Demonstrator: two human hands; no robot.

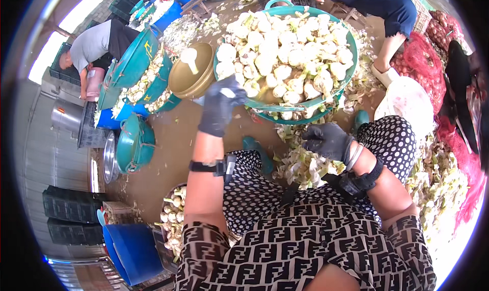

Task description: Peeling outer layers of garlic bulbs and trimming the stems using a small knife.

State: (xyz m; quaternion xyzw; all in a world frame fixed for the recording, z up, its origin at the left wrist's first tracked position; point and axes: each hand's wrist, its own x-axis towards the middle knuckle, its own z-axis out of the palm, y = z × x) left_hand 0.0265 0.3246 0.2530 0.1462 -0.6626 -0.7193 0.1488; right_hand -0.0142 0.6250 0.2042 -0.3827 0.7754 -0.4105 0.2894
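My left hand (223, 105), in a dark glove, is raised between a tan basin and a large green tub (353, 58) heaped with garlic bulbs (286, 46). A pale patch shows on its blurred glove; whether the fingers grip anything is unclear. A garlic bulb (190, 58) with a stem stub appears over the tan basin (179, 86), in the air or inside it. My right hand (326, 140), also gloved, has curled fingers below the tub, above a pile of garlic peelings (305, 165). Its palm side is hidden, so I cannot see what it holds.
A person's bent leg (391, 15) is beyond the tub. Red mesh sacks (424, 61) and a white bucket (405, 98) stand right. Left are stacked green tubs (133, 61), a blue bin (131, 252) and another person (93, 42) bending. Peelings litter the floor.
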